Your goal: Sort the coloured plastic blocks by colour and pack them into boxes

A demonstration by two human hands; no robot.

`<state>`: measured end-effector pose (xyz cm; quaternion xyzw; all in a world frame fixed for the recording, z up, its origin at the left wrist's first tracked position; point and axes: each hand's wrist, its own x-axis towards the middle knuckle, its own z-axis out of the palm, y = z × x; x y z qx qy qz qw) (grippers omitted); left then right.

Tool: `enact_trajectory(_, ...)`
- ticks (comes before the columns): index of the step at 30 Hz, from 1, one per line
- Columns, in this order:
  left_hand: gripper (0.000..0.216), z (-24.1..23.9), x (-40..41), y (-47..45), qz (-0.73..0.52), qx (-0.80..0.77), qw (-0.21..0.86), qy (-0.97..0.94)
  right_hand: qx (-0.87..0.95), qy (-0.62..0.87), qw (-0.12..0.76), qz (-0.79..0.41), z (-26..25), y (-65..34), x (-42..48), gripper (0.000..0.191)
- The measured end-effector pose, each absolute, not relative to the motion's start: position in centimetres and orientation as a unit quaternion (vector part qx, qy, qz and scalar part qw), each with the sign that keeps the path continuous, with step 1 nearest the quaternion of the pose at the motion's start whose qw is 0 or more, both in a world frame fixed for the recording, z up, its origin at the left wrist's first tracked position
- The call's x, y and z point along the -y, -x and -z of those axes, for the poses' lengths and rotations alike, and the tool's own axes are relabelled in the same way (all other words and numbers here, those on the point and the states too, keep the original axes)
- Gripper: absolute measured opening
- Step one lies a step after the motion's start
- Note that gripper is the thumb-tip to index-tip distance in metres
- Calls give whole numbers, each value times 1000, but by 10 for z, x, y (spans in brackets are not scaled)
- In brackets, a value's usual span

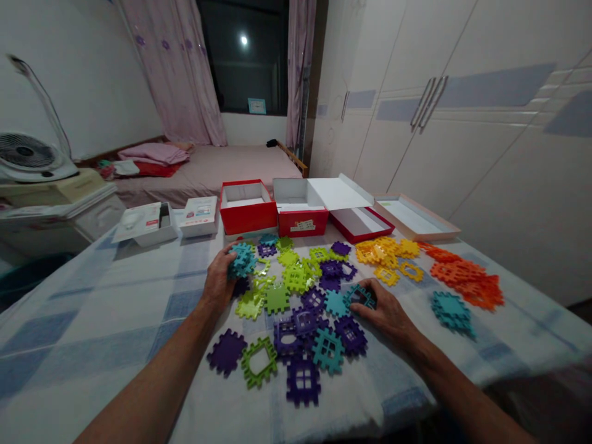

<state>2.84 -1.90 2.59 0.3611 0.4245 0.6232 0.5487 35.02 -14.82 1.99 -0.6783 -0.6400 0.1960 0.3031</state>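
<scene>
Teal plastic fills both hands of a person at work over a blue-and-white cloth (115,351), seen from the head camera. The left hand (220,275) curls around the left side of a teal stack (242,261), its thumb hard to make out. The stack's notched face tips up toward the viewer; it looks about as wide as it is tall, so no long axis can be told. At the pile's right edge, the right hand (386,311) pinches a teal frame piece (359,296) between thumb and fingers at its right rim. That piece lies low and slanted, its opening facing upward, its far edge leaning away and its left edge just beside a pale teal square (335,303).

Between the hands, lime pieces (296,277) and purple pieces (305,320) overlap closely, leaving only narrow gaps. Wider stretches of cloth run left of the left forearm and in front of the pile, toward the table's near edge. Right of the right hand, cloth separates it from another teal stack (452,312), near orange pieces (467,280). Beyond the pile, red boxes (248,217) bound the far side.
</scene>
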Motion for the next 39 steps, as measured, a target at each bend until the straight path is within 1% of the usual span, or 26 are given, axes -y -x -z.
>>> enact_trajectory(7,42,-21,18,-29,-623,-418,537,-386,650,681,287,-176,-19,-355,147,29)
enact_trajectory(14,43,-22,18,-32,-630,-425,533,-372,655,678,293,-158,-14,-358,146,31)
enact_trajectory(25,45,-22,18,-33,-628,-422,526,-389,645,687,293,-163,-15,-359,146,31)
enact_trajectory(28,46,-23,19,-33,-621,-436,517,-397,644,681,302,-174,-15,-358,146,28)
enact_trajectory(32,47,-26,21,-34,-618,-441,516,-398,642,667,338,-169,-21,-357,147,21)
enact_trajectory(34,47,-27,22,-34,-614,-445,513,-403,638,660,347,-193,-28,-356,148,20)
enact_trajectory(37,48,-27,23,-33,-606,-449,507,-417,675,627,307,-239,-41,-353,147,21)
enact_trajectory(39,48,-26,23,-32,-605,-446,506,-423,720,598,275,-221,-46,-349,146,24)
